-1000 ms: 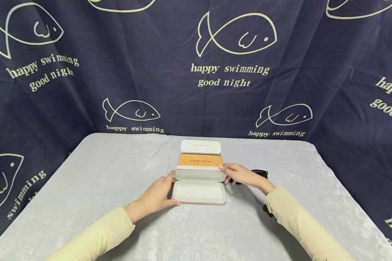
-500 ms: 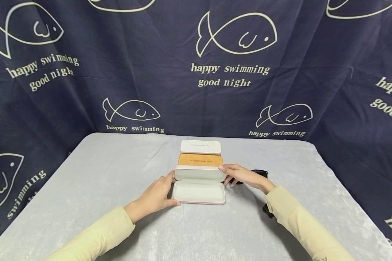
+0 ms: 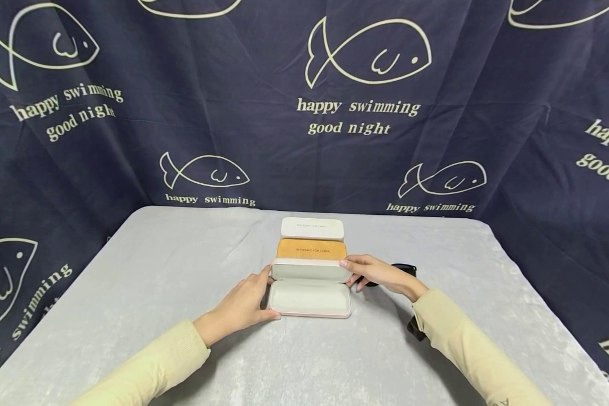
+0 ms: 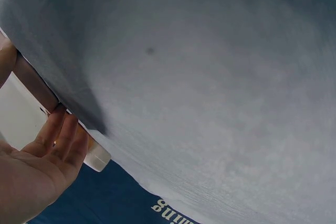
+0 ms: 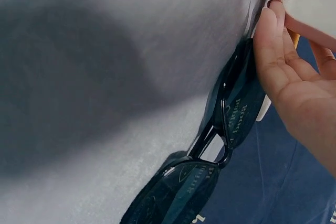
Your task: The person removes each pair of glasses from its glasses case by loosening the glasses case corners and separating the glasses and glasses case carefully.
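Observation:
A pink glasses case (image 3: pixel 310 299) with a pale lining lies open on the table, its lid standing up at the back. My left hand (image 3: pixel 241 307) holds the case's left end, thumb at the front corner and fingers by the hinge. On the other side, my right hand (image 3: pixel 378 273) holds the raised lid (image 5: pixel 310 32), one fingertip on its top edge and other fingers down near the hinge. Black sunglasses (image 5: pixel 184 187) lie beside my right hand, partly hidden behind it and the forearm in the head view.
Directly behind the raised lid lies an orange-yellow glasses case (image 3: pixel 312 248), with a white glasses case (image 3: pixel 312 226) behind that. A grey cloth covers the table (image 3: pixel 193 248). Dark blue curtains (image 3: pixel 264 113) with fish drawings hang around the back and sides.

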A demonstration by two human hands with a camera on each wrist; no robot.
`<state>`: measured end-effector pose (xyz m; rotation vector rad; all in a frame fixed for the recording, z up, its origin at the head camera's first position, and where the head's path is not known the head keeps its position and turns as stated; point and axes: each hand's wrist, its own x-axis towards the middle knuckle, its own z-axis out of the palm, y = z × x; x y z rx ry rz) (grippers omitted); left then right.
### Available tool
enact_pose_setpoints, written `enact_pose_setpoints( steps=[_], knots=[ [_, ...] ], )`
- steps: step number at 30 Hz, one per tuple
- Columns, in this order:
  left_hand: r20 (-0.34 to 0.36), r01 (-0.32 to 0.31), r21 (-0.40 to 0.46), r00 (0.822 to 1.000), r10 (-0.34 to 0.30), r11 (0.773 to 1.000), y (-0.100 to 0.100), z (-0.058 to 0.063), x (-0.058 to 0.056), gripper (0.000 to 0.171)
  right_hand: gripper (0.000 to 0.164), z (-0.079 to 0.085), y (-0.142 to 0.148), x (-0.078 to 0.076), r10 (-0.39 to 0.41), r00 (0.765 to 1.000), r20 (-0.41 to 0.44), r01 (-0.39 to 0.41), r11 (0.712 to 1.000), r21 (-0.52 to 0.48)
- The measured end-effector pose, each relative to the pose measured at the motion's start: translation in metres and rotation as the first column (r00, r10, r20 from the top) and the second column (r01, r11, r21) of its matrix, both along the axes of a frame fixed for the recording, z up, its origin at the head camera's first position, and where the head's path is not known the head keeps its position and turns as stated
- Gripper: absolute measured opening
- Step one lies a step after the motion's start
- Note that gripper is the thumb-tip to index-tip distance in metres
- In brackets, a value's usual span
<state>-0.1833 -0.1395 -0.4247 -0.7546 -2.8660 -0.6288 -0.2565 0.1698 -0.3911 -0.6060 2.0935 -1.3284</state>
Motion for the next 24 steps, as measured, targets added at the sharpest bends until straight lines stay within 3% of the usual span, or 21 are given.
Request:
enact_pose_setpoints(
  steps=[16, 24],
  knots=[
    [0.006, 0.017, 0.027, 1.0, -0.017, 1.0, -0.001, 0.0026, -0.0005, 0.097, 0.044, -0.0015, -0.0014, 0.0062, -0.024, 0.999, -0.037, 0.024, 1.0, -0.008],
    [0.006, 0.021, 0.026, 1.0, -0.021, 0.999, -0.0013, 0.002, -0.0003, 0.095, 0.038, -0.0028, 0.0023, 0.0079, 0.03, 0.997, -0.069, -0.032, 0.999, -0.029]
  ],
)
